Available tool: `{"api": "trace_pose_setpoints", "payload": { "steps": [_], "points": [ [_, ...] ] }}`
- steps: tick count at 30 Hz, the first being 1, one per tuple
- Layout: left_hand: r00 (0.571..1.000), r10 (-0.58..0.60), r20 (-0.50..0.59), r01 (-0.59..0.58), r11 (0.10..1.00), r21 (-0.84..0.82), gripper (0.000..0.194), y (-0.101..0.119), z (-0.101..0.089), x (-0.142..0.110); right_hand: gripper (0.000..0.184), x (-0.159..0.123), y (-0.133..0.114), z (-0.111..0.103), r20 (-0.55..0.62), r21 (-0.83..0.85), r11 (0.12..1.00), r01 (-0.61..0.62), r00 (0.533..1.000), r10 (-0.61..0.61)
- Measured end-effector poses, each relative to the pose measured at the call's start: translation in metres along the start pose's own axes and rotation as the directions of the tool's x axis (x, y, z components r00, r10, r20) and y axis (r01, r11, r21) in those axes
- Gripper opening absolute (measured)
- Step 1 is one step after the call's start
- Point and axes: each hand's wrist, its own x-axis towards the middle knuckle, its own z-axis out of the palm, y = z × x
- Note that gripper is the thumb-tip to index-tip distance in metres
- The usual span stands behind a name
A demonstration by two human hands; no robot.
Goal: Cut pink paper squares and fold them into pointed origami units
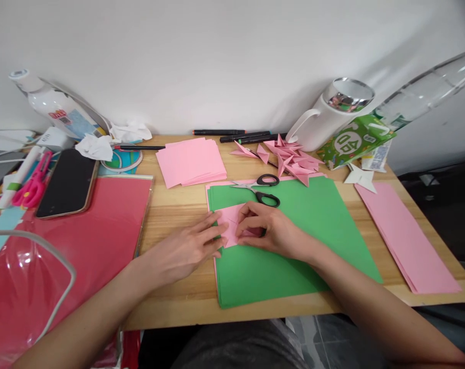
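A small square of pink paper [228,215] with crease lines lies on a stack of green paper [294,266]. My left hand [196,243] rests flat with fingers stretched over the square's left edge. At its right side my right hand [269,228] has its fingertips pinched together on the paper; a folded edge lies partly hidden beneath those fingers. Just above my hands, scissors [261,189] with black handles lie on the green stack, blades pointing left.
Behind are a pile of pink squares [192,161], folded pink paper pieces [294,159], black pens [251,137] and a white mug [324,115]. Long pink strips [409,241] lie right. A phone [69,182], pink scissors [35,184] and a red paper pack [102,225] are left.
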Motion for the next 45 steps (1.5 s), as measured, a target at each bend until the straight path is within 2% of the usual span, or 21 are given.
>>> {"api": "trace_pose_setpoints", "payload": {
  "steps": [5, 7, 12, 19, 24, 28, 31, 37, 42, 45],
  "points": [
    [0.999, -0.003, 0.037, 0.003, 1.000, 0.027, 0.026, -0.001, 0.002, -0.001, 0.003, 0.000, 0.001, 0.000, 0.002, 0.003, 1.000, 0.002, 1.000, -0.002],
    [1.000, -0.003, 0.013, 0.003, 1.000, 0.014, 0.025, 0.001, 0.001, -0.001, 0.003, 0.000, 0.002, 0.000, 0.000, 0.002, 1.000, 0.007, 1.000, -0.007],
    [0.993, -0.097, -0.064, 0.095, 0.995, -0.030, 0.025, 0.011, -0.001, 0.002, 0.004, 0.000, 0.002, 0.000, 0.005, -0.009, 1.000, -0.002, 1.000, 0.002],
    [0.996, -0.049, -0.076, 0.048, 0.999, -0.016, 0.029, 0.016, -0.001, 0.007, 0.006, -0.002, 0.003, -0.002, 0.006, -0.072, 0.995, 0.074, 0.997, -0.074],
    [0.994, 0.031, -0.108, -0.018, 0.992, 0.121, 0.033, 0.021, 0.005, 0.007, 0.012, -0.009, 0.001, -0.004, 0.019, -0.232, 0.958, 0.166, 0.986, -0.166],
    [0.990, 0.019, -0.140, -0.001, 0.991, 0.132, 0.028, 0.024, 0.009, 0.009, 0.022, -0.022, -0.017, 0.008, -0.021, -0.483, 0.859, 0.169, 0.979, -0.204],
    [0.990, 0.010, -0.143, 0.005, 0.994, 0.106, 0.029, 0.024, 0.010, 0.009, 0.029, -0.036, -0.029, 0.025, -0.027, -0.571, 0.804, 0.163, 0.976, -0.217],
    [0.989, 0.057, -0.134, -0.041, 0.992, 0.121, 0.035, 0.020, 0.011, 0.006, 0.044, -0.057, -0.024, 0.048, -0.083, -0.581, 0.801, 0.144, 0.969, -0.235],
    [0.995, 0.080, -0.062, -0.070, 0.986, 0.152, 0.035, 0.018, 0.011, 0.002, 0.049, -0.063, -0.011, 0.057, -0.139, -0.543, 0.828, 0.141, 0.957, -0.255],
    [0.990, 0.140, -0.029, -0.131, 0.969, 0.208, 0.032, 0.015, 0.011, -0.001, 0.048, -0.063, -0.009, 0.059, -0.158, -0.541, 0.829, 0.139, 0.952, -0.263]
  ]
}}
